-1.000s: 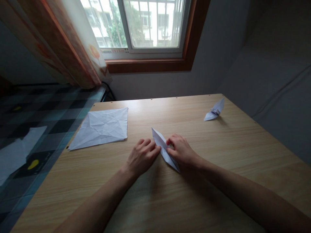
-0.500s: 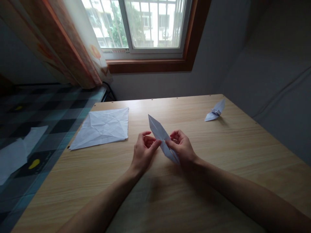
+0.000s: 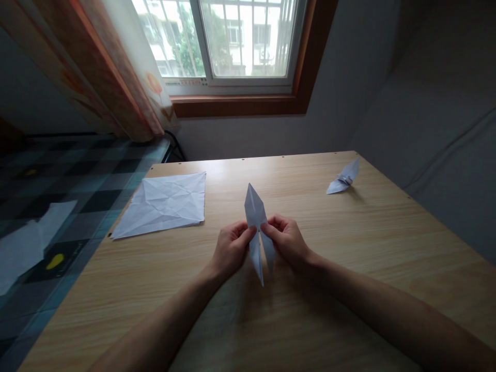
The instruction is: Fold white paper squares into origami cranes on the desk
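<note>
A folded white sheet of paper (image 3: 254, 207) is held upright above the table between my two hands. Its top comes to a single point, while its lower half splits into two narrow legs with a gap between them. My left hand (image 3: 232, 245) pinches the left edge at mid-height, thumb in front. On the opposite edge, my right hand (image 3: 287, 240) pinches the paper the same way, with its thumb close to the left thumb. The fingers behind the paper are partly hidden.
On the left of the wooden table (image 3: 174, 289) lies a creased flat paper sheet (image 3: 170, 201). A folded paper piece (image 3: 344, 178) with pointed wings stands at the far right. Loose white paper (image 3: 31, 240) rests on the checked cloth (image 3: 108, 170) beyond the left edge.
The folded paper has turned from a slant to nearly upright, and its two lower legs now show apart. My left hand has closed onto its left edge.
</note>
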